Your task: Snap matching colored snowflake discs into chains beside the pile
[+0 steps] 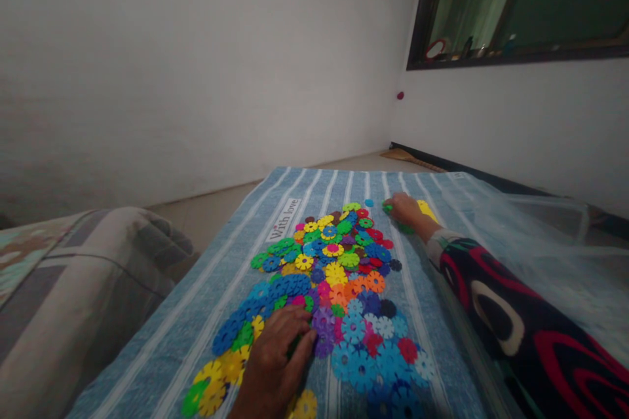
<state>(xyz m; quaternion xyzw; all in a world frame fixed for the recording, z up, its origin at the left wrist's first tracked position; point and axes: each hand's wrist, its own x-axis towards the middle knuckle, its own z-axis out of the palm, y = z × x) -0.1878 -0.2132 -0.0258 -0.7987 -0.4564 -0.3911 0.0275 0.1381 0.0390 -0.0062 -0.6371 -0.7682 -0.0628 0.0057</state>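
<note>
Many flower-shaped plastic discs in several colours, among them a yellow disc (304,260) and light blue discs (361,366), lie heaped on a striped blue cloth (196,314). My left hand (282,353) rests low over the near part of the heap, fingers curled, beside the purple discs (324,330); what lies under its fingers is hidden. Farther off, my right hand (403,207) reaches to the far right of the heap, its fingertips pinched on a green disc (388,207). Just past that hand are yellow discs (426,210), partly covered by it.
A clear plastic container (550,216) stands at the right of the cloth. A "With love" label (285,219) is at the cloth's left. Draped fabric (98,275) lies at the far left. White walls and a window (531,6) are behind.
</note>
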